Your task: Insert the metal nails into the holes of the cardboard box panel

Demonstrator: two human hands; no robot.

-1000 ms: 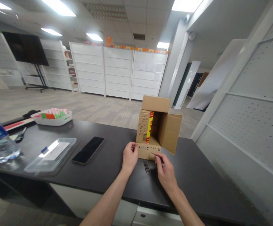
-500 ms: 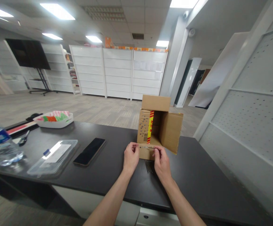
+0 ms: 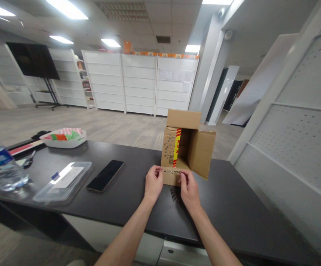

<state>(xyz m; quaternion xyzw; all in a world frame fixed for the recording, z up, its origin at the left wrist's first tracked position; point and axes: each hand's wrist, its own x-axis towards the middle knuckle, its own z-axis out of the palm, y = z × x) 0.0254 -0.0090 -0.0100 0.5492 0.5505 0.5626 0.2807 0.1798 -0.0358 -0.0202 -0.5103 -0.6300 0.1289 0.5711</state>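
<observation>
An open cardboard box (image 3: 170, 147) stands on its side on the dark table, its opening facing me. Its front lower flap (image 3: 171, 180) hangs toward me and has a row of small holes or studs along the fold. At the flap's left edge, my left hand (image 3: 154, 183) is closed, thumb and finger pinching its corner. My right hand (image 3: 189, 188) pinches at the right end of the row; what lies between its fingertips is too small to make out. Several thin dark nail-like rods (image 3: 173, 193) lie on the table just below the flap.
Left of my hands lie a black phone (image 3: 105, 176) and a clear plastic case (image 3: 63, 181). Farther left are a water bottle (image 3: 4, 168) and a white tray (image 3: 66, 142) with colourful packets. A perforated white panel (image 3: 301, 147) rises beyond the table's right side.
The view has tilted slightly, shifting the scene a little. Both hands keep their pinches at the flap, with hardly any movement.
</observation>
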